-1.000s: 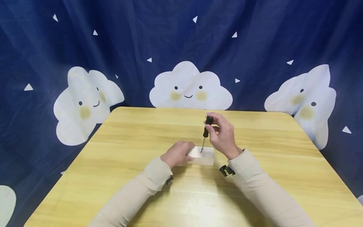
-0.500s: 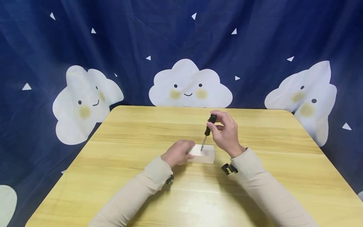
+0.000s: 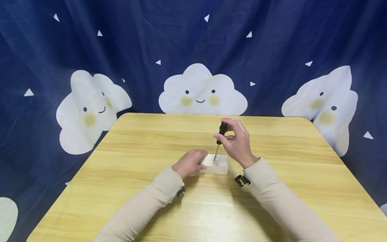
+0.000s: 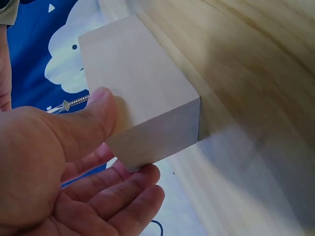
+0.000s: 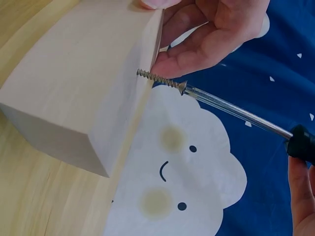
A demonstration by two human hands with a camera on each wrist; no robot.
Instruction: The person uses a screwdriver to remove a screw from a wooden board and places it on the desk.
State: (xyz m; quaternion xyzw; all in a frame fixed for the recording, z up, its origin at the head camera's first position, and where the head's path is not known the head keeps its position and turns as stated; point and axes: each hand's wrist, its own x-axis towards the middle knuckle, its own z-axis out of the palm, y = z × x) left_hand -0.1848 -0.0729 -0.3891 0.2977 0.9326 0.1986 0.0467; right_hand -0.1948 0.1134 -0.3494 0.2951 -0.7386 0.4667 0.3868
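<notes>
In the head view, the pale block (image 3: pixel 220 162) lies mid-desk (image 3: pixel 145 141), its left end pinched by the left hand (image 3: pixel 189 163). The right hand (image 3: pixel 238 145), fingers curled, grips the black-handled screwdriver (image 3: pixel 223 128), which leans slightly right over the block.

In the left wrist view, the thumb presses one side of the block, and a screw (image 4: pixel 76 102) juts out beyond it.

In the right wrist view, the screw's tip meets the block's top face, most thread exposed, and the screwdriver's shaft meets its head.
</notes>
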